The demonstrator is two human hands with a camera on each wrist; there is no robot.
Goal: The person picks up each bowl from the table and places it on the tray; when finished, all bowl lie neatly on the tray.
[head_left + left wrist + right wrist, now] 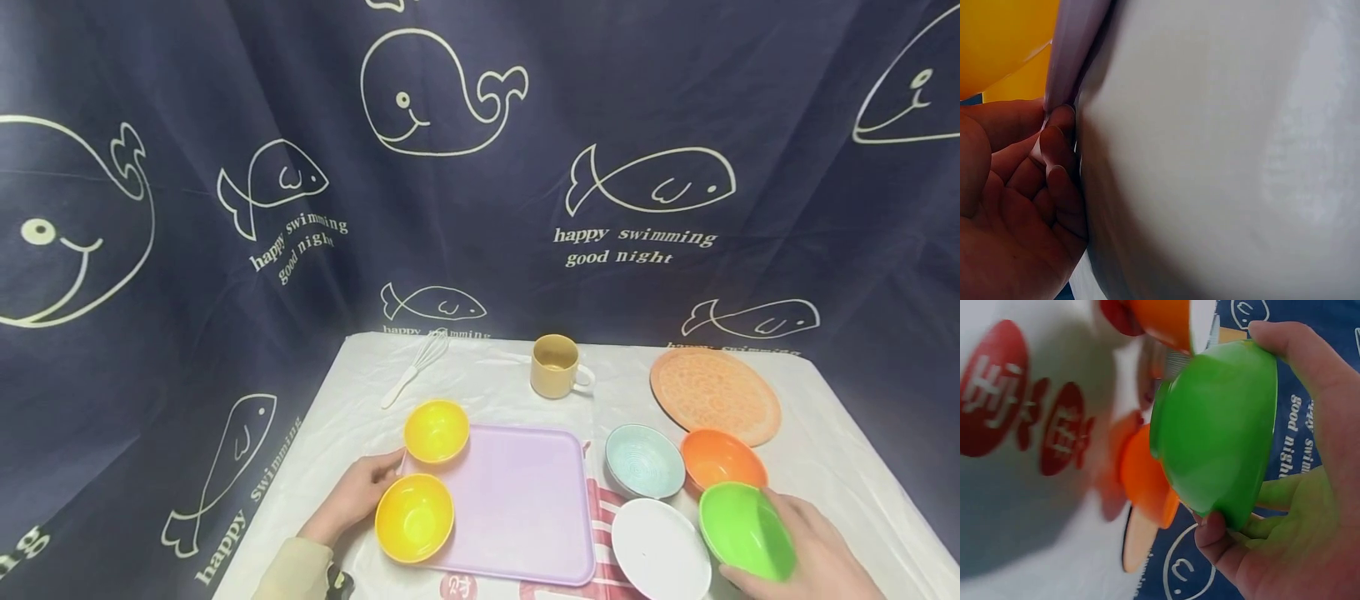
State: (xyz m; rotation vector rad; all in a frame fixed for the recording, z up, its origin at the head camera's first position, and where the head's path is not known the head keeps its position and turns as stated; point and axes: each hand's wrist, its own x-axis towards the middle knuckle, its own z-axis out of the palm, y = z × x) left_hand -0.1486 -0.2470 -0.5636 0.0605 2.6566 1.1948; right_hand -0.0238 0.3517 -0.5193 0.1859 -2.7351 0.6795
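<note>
Gripping a glossy green bowl [738, 525], the right hand [819, 546] holds it near the white bowl [660, 550] and orange bowl [726, 457]; the left hand [363, 487] pinches the lilac tray [525, 504], whose surface spreads (flat, raised-edged) right of 2 yellow bowls [415, 518].

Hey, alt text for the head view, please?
A person's right hand holds a green bowl near an orange bowl, a blue bowl and a white bowl; the left hand holds a lilac tray with two yellow bowls along its left edge. Behind: whisk, mug, disc.
</note>
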